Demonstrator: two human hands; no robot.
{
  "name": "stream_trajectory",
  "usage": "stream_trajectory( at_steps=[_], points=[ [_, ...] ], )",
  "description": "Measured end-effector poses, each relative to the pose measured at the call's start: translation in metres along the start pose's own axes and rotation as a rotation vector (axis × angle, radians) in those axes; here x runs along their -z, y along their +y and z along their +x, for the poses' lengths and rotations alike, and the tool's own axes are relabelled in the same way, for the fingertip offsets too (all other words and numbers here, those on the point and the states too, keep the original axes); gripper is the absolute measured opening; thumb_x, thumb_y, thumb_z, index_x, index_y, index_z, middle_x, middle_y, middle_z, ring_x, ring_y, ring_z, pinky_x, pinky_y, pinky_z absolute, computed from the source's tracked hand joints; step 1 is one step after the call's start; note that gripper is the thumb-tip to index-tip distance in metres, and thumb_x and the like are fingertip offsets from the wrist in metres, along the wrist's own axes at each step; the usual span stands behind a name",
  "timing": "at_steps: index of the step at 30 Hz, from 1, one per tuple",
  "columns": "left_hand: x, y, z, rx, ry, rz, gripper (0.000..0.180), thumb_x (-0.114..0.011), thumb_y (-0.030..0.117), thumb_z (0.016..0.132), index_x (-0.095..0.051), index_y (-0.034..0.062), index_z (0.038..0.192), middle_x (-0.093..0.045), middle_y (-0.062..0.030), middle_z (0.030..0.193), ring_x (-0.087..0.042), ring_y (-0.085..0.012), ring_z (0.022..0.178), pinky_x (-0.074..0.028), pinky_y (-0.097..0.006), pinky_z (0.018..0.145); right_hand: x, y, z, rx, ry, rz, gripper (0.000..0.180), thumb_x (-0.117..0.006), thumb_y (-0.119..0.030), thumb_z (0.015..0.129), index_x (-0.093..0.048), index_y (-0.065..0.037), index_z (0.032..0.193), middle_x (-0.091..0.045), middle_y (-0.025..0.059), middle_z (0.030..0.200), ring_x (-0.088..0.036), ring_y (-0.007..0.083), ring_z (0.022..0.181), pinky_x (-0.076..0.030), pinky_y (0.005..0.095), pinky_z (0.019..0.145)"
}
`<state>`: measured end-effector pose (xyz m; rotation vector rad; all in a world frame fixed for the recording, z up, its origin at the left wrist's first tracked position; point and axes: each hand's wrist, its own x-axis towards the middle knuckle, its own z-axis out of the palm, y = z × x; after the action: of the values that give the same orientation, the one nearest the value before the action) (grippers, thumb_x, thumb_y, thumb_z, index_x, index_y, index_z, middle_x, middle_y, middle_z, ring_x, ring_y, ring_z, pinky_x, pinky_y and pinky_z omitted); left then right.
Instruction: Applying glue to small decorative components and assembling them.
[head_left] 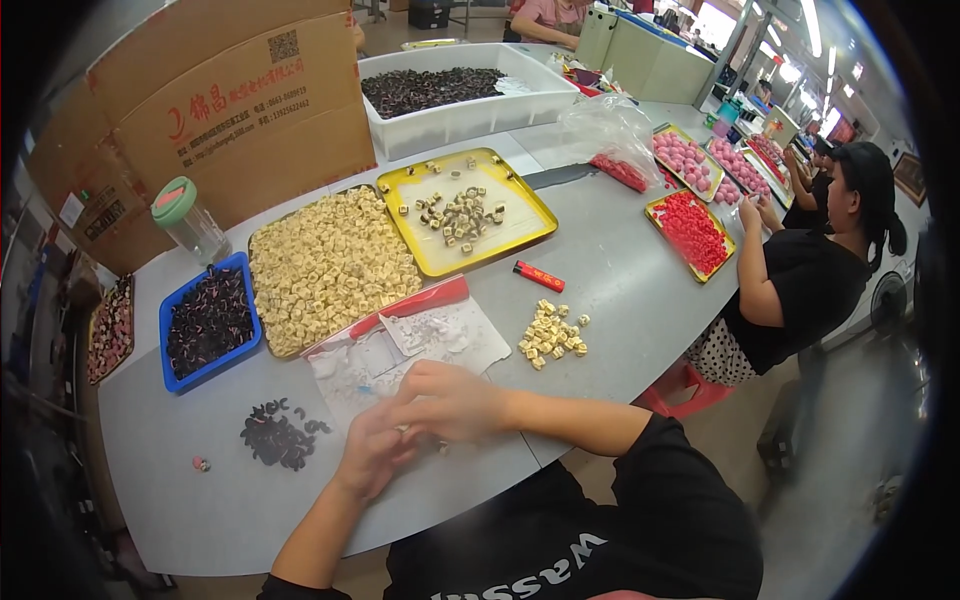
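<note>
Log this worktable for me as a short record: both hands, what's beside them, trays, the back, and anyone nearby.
Left hand: left hand, fingers bent, meeting the right
Right hand: right hand, blurred
Held: too blurred to tell
Beside left: heap of black curved pieces
Beside right: loose pale cubes
Trays: blue tray, dark pieces inside; yellow tray, dark-marked cubes inside
Beyond loose cubes: red cylinder, black-ended
Back: cardboard box; white bin
Nearby: person in black top, at right
</note>
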<state>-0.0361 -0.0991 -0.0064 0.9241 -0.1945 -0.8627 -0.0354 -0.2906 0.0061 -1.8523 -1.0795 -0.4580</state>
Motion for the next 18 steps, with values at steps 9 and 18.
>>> stream_trajectory(
  at_steps=[9, 18],
  points=[
    [-0.0007, -0.0013, -0.0013, 0.068, -0.078, -0.049, 0.061, -0.074, 0.038, 0.071, -0.05, 0.0016, 0.114, -0.051, 0.0003, 0.092, -0.046, -0.0047, 0.077, -0.034, -0.017, 0.054, -0.0023, -0.0053, -0.0003, 0.095, 0.074, -0.013, 0.034, -0.068, 0.001, 0.064, -0.062, -0.003, 0.097, -0.055, 0.0092, 0.085, -0.055, 0.0272, 0.077, -0.047, 0.0351, 0.063],
    [0.0024, -0.0072, -0.0027, 0.073, -0.097, -0.071, 0.065, -0.073, 0.036, 0.07, -0.046, 0.0021, 0.119, -0.05, 0.0008, 0.093, -0.045, -0.0043, 0.078, -0.033, -0.018, 0.053, -0.0053, -0.0043, -0.0055, 0.146, 0.08, -0.096, 0.034, -0.07, -0.006, 0.067, -0.061, -0.007, 0.1, -0.056, 0.0064, 0.085, -0.055, 0.0264, 0.072, -0.045, 0.0341, 0.059]
  ],
)
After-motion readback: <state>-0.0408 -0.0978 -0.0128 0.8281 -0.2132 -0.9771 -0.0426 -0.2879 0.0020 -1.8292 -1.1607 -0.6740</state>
